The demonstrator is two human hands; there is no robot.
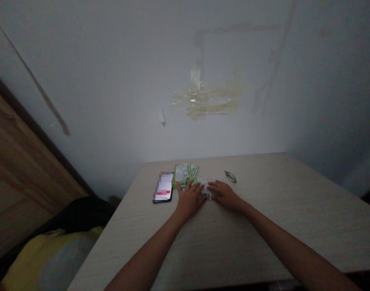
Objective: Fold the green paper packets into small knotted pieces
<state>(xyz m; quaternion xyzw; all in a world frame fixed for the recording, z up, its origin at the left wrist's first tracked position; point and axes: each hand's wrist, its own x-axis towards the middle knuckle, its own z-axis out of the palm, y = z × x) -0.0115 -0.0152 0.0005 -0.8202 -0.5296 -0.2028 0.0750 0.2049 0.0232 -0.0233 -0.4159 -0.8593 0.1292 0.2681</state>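
Observation:
My left hand lies flat with its fingers spread, its fingertips on the left side of a small printed paper sheet. From the other side my right hand rests its outstretched fingers on the same sheet's right edge. The sheet is flat on the table, partly hidden by my fingers. Just beyond my left hand are green-and-white printed packets, overlapping in a small pile. A phone with a lit screen lies left of them.
On the pale wooden table, a small green wrapper-like piece lies beyond my right hand. The wall meets the table's far edge. A yellow and grey cloth-like thing is at lower left, near a brown wooden panel.

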